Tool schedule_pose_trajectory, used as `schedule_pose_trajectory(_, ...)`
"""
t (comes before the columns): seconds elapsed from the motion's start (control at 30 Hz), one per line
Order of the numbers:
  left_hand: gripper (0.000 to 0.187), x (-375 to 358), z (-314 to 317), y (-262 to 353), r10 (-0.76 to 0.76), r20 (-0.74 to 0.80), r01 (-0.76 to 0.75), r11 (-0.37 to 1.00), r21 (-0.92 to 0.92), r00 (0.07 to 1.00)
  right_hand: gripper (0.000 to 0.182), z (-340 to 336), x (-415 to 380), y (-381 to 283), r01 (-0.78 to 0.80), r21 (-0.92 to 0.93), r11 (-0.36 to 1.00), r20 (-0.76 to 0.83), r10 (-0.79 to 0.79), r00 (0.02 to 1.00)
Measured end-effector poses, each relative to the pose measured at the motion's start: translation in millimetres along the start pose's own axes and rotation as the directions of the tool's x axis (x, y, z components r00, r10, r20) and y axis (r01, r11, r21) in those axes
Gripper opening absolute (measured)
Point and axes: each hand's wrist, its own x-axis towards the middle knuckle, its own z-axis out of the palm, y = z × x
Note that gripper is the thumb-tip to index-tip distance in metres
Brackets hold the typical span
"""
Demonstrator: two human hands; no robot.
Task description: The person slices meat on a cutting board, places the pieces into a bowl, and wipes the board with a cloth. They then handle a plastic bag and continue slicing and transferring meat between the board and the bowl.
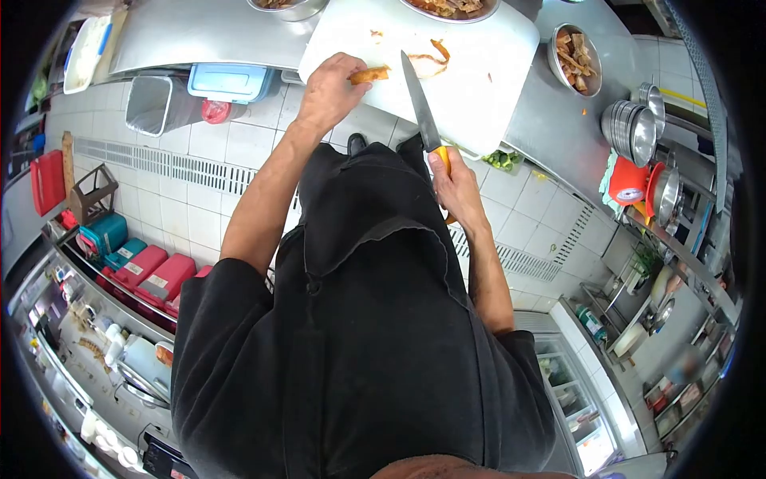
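Note:
Between the fingers of my left hand (329,94) is a browned strip of what looks like cooked meat (369,75), held over the left side of the white cutting board (487,88). My right hand (457,191) grips a kitchen knife (421,104) by its yellow handle, at the board's near edge. The blade points away from me over the board, apart from the strip. Beyond the knife tip lies a curved browned strip (440,50) on the board, with small scraps and a greasy smear around it.
A metal bowl of browned pieces (574,60) stands right of the board; another filled bowl (453,9) sits at its far edge. Stacked metal bowls (630,128) and a red scale (629,180) are farther right. A grey bin (159,104) stands below the counter at left.

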Motion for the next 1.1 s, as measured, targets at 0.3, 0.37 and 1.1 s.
schedule_pose_trajectory(0.3, 0.032, 2.5, -6.4, -7.7, 0.263, -0.046, -0.255, 0.959, 0.124, 0.964, 0.038, 5.0, 19.5, 11.1, -0.017, 0.062, 0.998, 0.016, 0.016, 1.000)
schedule_pose_trajectory(0.37, 0.034, -0.1, -18.3, 1.0, 0.166, -0.032, -0.158, 0.974, 0.164, 0.986, 0.037, 0.3, 16.3, -0.4, -0.056, 0.050, 0.997, 0.041, 0.054, 0.998)
schedule_pose_trajectory(1.1, 0.023, -1.0, 10.2, 6.0, -0.060, -0.092, 0.041, 0.980, -0.194, 0.994, 0.039, 8.6, 22.3, -3.7, 0.128, -0.121, 0.984, 0.036, -0.124, 0.992)
